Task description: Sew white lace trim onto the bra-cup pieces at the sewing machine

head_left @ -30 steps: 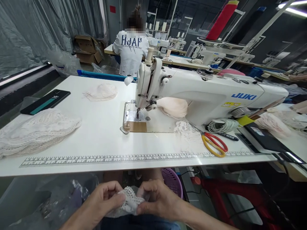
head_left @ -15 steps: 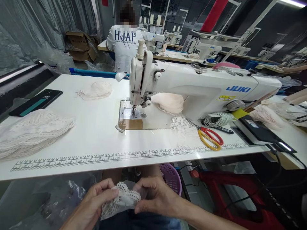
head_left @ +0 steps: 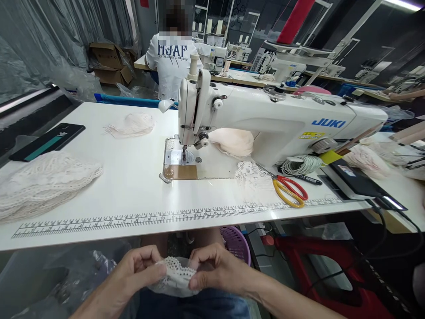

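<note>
Below the table's front edge, over my lap, both hands pinch a small white lace piece [head_left: 174,274]. My left hand [head_left: 137,272] grips its left end and my right hand [head_left: 215,270] grips its right end, fingers closed. Above them stands a white JUKI sewing machine [head_left: 265,124] on the white table [head_left: 133,177], its needle over the metal plate. A pile of white lace pieces [head_left: 43,184] lies at the table's left.
Red and yellow scissors [head_left: 289,191] lie right of the needle plate beside a lace scrap [head_left: 252,177]. A dark phone [head_left: 46,141] rests far left. A purple basket [head_left: 236,243] sits under the table. A person in a white shirt [head_left: 172,57] sits behind.
My hands have shifted the lace piece slightly between the fingers, drawing it tighter and lower over my lap. The view has moved a little to the right.
</note>
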`<state>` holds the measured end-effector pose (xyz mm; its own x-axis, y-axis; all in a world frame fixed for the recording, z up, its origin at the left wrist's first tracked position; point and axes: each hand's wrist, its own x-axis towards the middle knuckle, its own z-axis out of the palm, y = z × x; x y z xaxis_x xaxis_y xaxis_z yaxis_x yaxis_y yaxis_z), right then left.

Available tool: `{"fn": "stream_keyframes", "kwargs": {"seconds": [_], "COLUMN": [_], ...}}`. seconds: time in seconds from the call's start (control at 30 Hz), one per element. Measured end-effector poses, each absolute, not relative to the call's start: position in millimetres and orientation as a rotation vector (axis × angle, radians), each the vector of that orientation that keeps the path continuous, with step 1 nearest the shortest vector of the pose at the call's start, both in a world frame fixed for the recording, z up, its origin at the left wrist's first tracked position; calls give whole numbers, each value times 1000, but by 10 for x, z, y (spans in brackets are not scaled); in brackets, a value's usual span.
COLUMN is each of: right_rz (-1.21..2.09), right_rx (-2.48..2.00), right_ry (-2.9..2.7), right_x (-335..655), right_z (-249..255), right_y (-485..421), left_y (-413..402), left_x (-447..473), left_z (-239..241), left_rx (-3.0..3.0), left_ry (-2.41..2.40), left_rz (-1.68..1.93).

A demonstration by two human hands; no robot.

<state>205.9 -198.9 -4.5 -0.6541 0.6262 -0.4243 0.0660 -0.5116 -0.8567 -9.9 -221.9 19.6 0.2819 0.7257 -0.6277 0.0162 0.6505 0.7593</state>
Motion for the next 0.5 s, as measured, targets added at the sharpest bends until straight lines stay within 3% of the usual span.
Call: {"fn": "stream_keyframes", "kwargs": {"seconds": [0.33,0.5], "right_rz": [2116,2105], "right_rx": [-861,-987], "right_ry": [-1741,-1768], "right_x": [2198,2159], "right_z": [-54,17], "right_y": [-1973,-1931], "left_y": [-2167,-2105], "left_x": [-37,22], "left_z": [117,110], "left_rx": [798,1016], "left_ry": [1079,1053], "left_rz": [491,416]}}
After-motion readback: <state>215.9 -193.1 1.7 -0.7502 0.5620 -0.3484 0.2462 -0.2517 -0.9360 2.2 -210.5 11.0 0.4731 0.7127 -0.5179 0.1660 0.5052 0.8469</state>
